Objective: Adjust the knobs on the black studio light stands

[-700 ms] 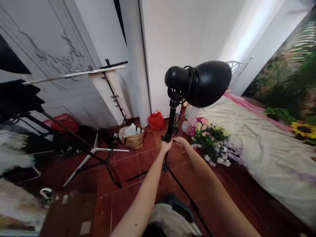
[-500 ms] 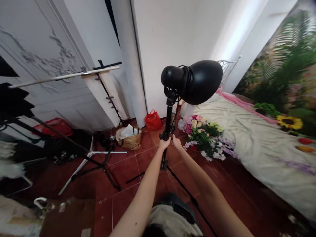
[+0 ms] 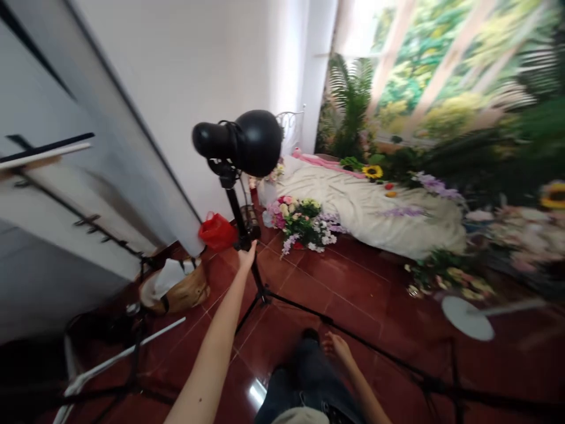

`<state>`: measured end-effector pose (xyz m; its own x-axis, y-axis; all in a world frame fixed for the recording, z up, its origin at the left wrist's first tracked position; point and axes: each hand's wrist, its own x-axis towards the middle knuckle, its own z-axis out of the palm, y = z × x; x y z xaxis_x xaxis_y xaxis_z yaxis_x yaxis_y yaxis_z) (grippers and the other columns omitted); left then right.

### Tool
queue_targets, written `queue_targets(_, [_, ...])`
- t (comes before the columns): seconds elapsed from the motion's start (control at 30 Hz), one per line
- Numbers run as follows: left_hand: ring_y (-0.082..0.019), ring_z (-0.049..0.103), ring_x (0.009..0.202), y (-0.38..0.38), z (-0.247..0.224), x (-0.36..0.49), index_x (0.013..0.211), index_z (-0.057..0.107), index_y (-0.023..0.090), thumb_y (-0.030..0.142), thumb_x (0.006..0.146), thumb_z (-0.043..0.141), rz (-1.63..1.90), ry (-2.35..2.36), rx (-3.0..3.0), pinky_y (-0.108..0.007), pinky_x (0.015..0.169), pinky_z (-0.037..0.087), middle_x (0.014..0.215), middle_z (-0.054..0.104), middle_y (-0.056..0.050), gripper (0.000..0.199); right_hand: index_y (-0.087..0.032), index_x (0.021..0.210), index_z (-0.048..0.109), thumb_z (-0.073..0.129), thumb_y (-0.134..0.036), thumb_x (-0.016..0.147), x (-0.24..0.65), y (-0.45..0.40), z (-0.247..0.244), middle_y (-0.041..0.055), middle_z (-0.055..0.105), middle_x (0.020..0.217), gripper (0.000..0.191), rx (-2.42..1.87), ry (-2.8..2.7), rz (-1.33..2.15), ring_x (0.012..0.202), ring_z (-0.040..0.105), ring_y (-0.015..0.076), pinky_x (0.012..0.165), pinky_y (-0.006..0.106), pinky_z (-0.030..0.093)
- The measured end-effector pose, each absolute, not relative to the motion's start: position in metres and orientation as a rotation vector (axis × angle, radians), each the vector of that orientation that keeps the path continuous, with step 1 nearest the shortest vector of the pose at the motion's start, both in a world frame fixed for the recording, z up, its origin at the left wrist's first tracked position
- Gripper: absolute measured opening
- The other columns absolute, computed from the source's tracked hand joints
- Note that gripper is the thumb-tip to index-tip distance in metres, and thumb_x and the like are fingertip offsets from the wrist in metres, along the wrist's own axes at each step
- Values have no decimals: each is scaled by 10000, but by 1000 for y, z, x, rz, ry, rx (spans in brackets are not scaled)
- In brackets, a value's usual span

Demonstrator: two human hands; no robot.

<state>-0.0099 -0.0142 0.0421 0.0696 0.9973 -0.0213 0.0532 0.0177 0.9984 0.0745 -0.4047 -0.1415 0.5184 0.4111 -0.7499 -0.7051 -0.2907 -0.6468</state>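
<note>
Woven basket [image 3: 174, 288] and red bag [image 3: 216, 231] lie left of my left grip [image 3: 247, 257], which touches the pole [image 3: 236, 209] of the black light stand [image 3: 263, 297]; whether it closes round the pole I cannot tell. The stand looks light but top-heavy under its lamp shade [image 3: 253, 144], so the stiff pole seems the place to hold. Right of the grip, flowers [image 3: 304, 224] lie on the tiled floor [image 3: 366, 282]; lower down, my right grip [image 3: 338, 347] hangs open, off the stand.
</note>
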Motion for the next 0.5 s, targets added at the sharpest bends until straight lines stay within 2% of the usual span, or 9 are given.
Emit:
queue_targets(0.17, [-237,651,829,-14,45,-6,864,653,91,347,608,737,972,1317,1285,-404,817,515,730,666,-76,371,-160,830,601,715,-393,547,85,-500,-134,24,674,637,384,-1296,516,788,523,613,131,528,227,489])
queue_targets(0.33, [-290,634,881,-14,46,4,773,630,96,422,571,712,991,1501,1337,-443,830,497,687,640,-67,392,-185,913,602,714,-357,552,80,-578,-129,16,695,747,416,-1009,664,641,609,635,113,614,221,511])
queue_targets(0.43, [-319,623,920,-22,49,12,785,606,112,420,582,679,1017,1569,1347,-455,836,492,763,652,-90,377,-197,889,601,693,-331,575,81,-614,-132,3,687,745,354,-921,754,564,602,626,99,615,212,506])
queue_targets(0.5, [-333,606,975,-35,50,18,896,581,115,402,598,648,1088,1613,1382,-460,850,484,913,654,-126,419,-204,874,601,680,-315,592,87,-636,-131,-4,684,745,313,-877,790,510,592,620,91,607,206,501])
